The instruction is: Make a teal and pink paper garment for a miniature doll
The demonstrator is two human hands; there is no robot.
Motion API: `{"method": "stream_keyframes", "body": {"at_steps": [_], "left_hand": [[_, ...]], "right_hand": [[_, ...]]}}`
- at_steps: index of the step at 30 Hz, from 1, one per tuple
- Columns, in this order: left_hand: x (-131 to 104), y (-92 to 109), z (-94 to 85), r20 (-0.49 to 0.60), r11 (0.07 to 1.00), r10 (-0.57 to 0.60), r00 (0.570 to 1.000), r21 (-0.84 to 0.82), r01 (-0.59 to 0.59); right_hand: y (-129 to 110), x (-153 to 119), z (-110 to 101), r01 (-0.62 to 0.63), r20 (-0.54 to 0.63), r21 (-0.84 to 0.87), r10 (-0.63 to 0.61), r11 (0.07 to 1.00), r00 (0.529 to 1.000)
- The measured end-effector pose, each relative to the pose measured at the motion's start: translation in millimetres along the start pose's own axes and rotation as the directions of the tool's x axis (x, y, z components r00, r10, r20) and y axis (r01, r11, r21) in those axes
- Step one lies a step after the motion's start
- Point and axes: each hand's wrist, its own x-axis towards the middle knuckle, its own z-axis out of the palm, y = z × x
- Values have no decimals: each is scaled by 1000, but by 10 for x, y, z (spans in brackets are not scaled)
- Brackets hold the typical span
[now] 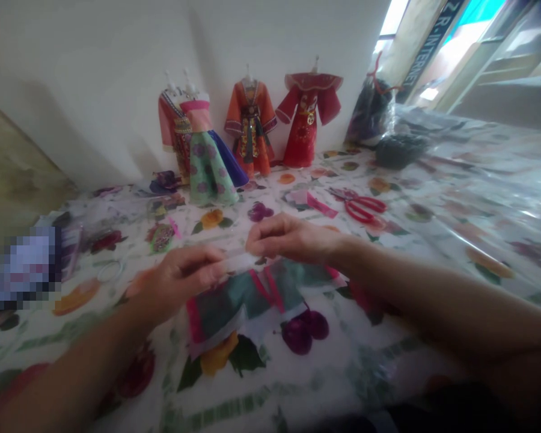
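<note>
Lying flat on the fruit-print tablecloth [234,397], the green garment piece [247,294] has its pink-trimmed opening near its middle, probably spread this way so that its edges stay easy to reach. At its far edge, toward its left end, the left hand [180,279] rests low with fingers bent narrowly toward the thumb; just beyond its middle, the right hand [282,234] curls into a small, narrow shape. A pale strip [238,261] shows between them, perhaps kept straight by a hand at each end, though blur means I cannot tell whether either grips it or whether it belongs to the garment piece. Beyond the garment piece to the right lie a bright pink scrap [322,205] and red-handled scissors [352,203], seemingly set aside but within reach. Beyond it to the left is a small green-edged ornament [162,239]. Farthest behind the garment piece, a green-skirted dress [211,171], an orange robe [261,108] and a red gown [297,144] stand upright on forms before the wall, likely to keep their shape and leave the nearer surface free for handwork.
</note>
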Motion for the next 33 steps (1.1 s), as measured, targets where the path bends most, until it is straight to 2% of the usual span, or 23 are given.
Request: {"method": "stream_keyframes", "body": {"at_steps": [4, 7, 11, 17, 22, 28, 33], "left_hand": [[12, -15, -32, -35, 997, 65, 997, 37, -64], [11, -50, -60, -21, 998, 51, 998, 44, -50], [1, -63, -58, 12, 1000, 19, 1000, 13, -20], [-12, -15, -26, 57, 999, 27, 998, 31, -29], [-14, -35, -35, 53, 1000, 14, 999, -13, -13], [0, -43, -17, -14, 997, -3, 1000, 82, 4], [16, 51, 66, -132, 974, -2, 991, 224, 32]], "right_hand": [[-2, -13, -36, -45, 47, 88, 41, 995, 998], [-15, -24, -32, -81, 42, 96, 77, 992, 996], [-18, -26, 2, -65, 2, 50, 65, 997, 998], [16, -5, 23, -40, 10, 63, 40, 997, 999], [50, 7, 30, -41, 12, 81, 40, 996, 999], [62, 28, 36, -29, -54, 24, 30, 999, 998], [29, 39, 32, -27, -219, -86, 7, 996, 976]]}}
